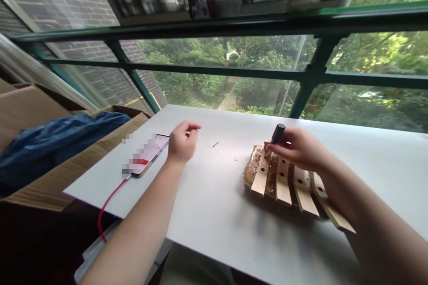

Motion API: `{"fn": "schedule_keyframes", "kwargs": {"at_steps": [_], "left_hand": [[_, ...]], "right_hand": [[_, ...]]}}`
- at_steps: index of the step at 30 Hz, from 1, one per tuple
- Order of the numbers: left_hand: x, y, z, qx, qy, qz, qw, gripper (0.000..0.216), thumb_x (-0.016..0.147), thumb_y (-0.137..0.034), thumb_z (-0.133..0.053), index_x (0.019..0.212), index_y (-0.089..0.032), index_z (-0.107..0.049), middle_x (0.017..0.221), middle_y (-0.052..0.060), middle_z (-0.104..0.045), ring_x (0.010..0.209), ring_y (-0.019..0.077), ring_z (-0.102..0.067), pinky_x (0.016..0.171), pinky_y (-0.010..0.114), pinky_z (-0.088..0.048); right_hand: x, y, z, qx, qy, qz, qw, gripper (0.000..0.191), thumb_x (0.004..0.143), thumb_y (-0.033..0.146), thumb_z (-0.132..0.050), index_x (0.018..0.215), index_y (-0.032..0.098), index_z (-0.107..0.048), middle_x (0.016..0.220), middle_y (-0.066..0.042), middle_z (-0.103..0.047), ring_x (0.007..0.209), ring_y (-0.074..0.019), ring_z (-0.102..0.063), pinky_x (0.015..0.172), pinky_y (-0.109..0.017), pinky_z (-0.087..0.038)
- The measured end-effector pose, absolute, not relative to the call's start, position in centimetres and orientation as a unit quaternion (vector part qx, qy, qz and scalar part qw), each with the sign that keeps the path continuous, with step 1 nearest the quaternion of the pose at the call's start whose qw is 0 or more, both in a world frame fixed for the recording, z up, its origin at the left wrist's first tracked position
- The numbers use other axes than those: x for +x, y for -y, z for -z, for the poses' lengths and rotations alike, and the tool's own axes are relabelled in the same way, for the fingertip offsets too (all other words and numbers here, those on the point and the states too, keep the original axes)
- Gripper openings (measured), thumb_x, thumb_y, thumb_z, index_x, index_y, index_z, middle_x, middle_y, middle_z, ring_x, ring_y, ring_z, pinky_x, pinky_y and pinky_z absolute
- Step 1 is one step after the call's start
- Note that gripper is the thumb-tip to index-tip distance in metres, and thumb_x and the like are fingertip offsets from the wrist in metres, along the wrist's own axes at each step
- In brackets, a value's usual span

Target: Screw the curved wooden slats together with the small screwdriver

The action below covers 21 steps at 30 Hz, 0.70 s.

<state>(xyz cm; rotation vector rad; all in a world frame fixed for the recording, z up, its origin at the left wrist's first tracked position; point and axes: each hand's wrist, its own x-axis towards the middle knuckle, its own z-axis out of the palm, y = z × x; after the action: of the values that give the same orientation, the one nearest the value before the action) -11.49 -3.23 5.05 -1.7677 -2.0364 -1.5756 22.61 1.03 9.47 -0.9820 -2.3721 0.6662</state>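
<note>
My right hand (294, 149) is closed around the black handle of what looks like a screwdriver (278, 133), tilted with its handle end up. Its lower end points at the leftmost of several pale wooden strips (259, 180), close to the dark holes in it. These strips lie side by side, slanted, across a clear-wrapped brown lumpy pack (250, 169). My right forearm partly covers the rightmost strip. Beside the phone (150, 156), my left hand (182, 142) hovers with its fingers curled in; whether it holds something small is hidden.
A small screw or nail (216, 144) and a tiny clear scrap (235, 159) lie on the white table (214, 196). From the phone, a red cable (103, 213) hangs over the near edge. An open cardboard box (83, 160) with blue cloth stands left; a green railing (214, 70) runs behind.
</note>
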Motion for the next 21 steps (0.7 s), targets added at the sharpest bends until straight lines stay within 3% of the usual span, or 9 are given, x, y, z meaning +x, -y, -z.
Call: {"fn": "schedule_keyframes", "kwargs": {"at_steps": [3, 7, 10, 14, 18, 21], "left_hand": [[-13.3, 4.4, -1.7, -0.552, 0.720, 0.420, -0.005, 0.025, 0.082, -0.018, -0.049, 0.097, -0.016, -0.068, 0.099, 0.005, -0.071, 0.085, 0.0166, -0.065, 0.072, 0.025, -0.052], [-12.1, 4.0, -0.2, -0.580, 0.727, 0.367, -0.017, 0.030, 0.080, -0.026, -0.058, 0.107, -0.020, -0.070, 0.111, 0.006, -0.068, 0.091, 0.0181, -0.064, 0.089, 0.029, -0.051], [-10.7, 3.1, 0.4, -0.599, 0.724, 0.340, -0.036, 0.032, 0.075, -0.036, -0.069, 0.103, -0.021, -0.073, 0.105, 0.006, -0.068, 0.089, 0.0194, -0.065, 0.087, 0.028, -0.052], [-10.2, 2.7, 1.1, -0.613, 0.721, 0.323, -0.033, 0.022, 0.080, -0.036, -0.065, 0.095, -0.022, -0.075, 0.102, 0.006, -0.069, 0.089, 0.0191, -0.064, 0.085, 0.028, -0.050], [-10.3, 3.0, 1.2, -0.620, 0.719, 0.312, -0.030, 0.017, 0.083, -0.032, -0.060, 0.082, -0.020, -0.073, 0.092, 0.006, -0.069, 0.081, 0.0176, -0.063, 0.076, 0.027, -0.050], [-10.1, 3.2, 0.9, -0.617, 0.720, 0.317, -0.024, 0.013, 0.081, -0.027, -0.059, 0.080, -0.019, -0.069, 0.094, 0.007, -0.069, 0.081, 0.0174, -0.063, 0.076, 0.027, -0.049]], "right_hand": [[22.9, -1.2, -9.4, -0.348, 0.863, -0.265, 0.254, 0.028, 0.084, 0.045, -0.064, 0.086, 0.017, -0.069, 0.065, -0.002, -0.060, 0.056, -0.0139, -0.052, 0.050, -0.025, -0.037], [23.2, -1.0, -9.5, -0.322, 0.847, -0.306, 0.293, 0.027, 0.082, 0.043, -0.067, 0.085, 0.016, -0.069, 0.073, -0.005, -0.068, 0.063, -0.0181, -0.061, 0.055, -0.028, -0.046], [23.5, -0.9, -9.5, -0.315, 0.816, -0.355, 0.329, 0.027, 0.082, 0.043, -0.068, 0.085, 0.016, -0.067, 0.076, -0.006, -0.069, 0.067, -0.0199, -0.065, 0.061, -0.031, -0.051], [24.1, -0.6, -10.0, -0.329, 0.780, -0.395, 0.356, 0.026, 0.084, 0.042, -0.067, 0.095, 0.018, -0.064, 0.073, -0.004, -0.067, 0.066, -0.0193, -0.066, 0.060, -0.030, -0.051], [25.1, 0.1, -11.4, -0.289, 0.788, -0.359, 0.408, 0.022, 0.082, 0.036, -0.071, 0.097, 0.020, -0.066, 0.087, -0.004, -0.067, 0.084, -0.0206, -0.065, 0.076, -0.032, -0.051], [26.4, 1.3, -12.7, -0.270, 0.783, -0.327, 0.455, 0.020, 0.082, 0.032, -0.072, 0.099, 0.022, -0.066, 0.089, -0.004, -0.065, 0.086, -0.0212, -0.063, 0.079, -0.033, -0.050]]}}
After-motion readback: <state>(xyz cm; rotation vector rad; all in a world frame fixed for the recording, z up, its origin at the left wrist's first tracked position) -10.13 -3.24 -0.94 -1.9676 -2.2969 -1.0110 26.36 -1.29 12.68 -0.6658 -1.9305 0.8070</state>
